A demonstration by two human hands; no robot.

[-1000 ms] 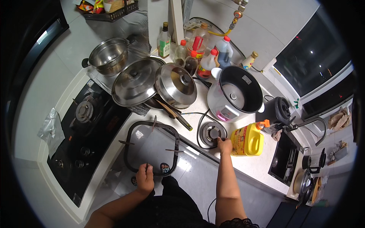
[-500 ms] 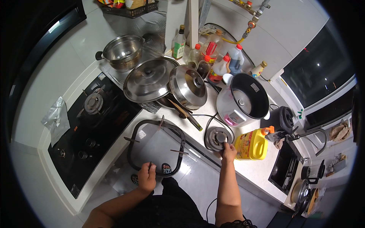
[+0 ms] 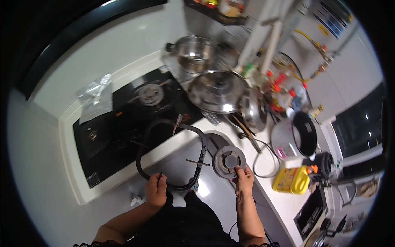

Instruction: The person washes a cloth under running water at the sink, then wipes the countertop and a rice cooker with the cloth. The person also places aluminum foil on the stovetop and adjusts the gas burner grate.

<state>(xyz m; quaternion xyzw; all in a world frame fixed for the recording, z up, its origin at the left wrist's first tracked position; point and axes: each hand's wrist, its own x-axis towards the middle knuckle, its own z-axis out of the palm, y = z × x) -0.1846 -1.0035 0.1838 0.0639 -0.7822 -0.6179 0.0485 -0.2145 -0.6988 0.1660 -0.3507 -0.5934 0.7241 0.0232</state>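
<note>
My left hand (image 3: 156, 190) is closed on the near side of a black pan support (image 3: 204, 145), a rounded square frame with several prongs. The frame hangs in the air in front of the black gas hob (image 3: 123, 144). My right hand (image 3: 244, 181) grips the near edge of a round grey burner cap (image 3: 229, 162), thumb on top, and holds it up beside the counter edge. On the hob, one burner (image 3: 150, 94) sits at the back, and a smaller bare burner fitting (image 3: 93, 133) is at the left.
A crumpled foil sheet (image 3: 96, 96) lies at the hob's left edge. Behind stand a steel pot (image 3: 196, 53), a large lidded pan (image 3: 218, 92) and several blurred bottles. On the right counter are a rice cooker (image 3: 286, 142) and a yellow jug (image 3: 290, 181).
My right hand has lifted the burner cap off the counter and brought it leftward near the frame. My view has turned left toward the hob. My left hand still holds the pan support.
</note>
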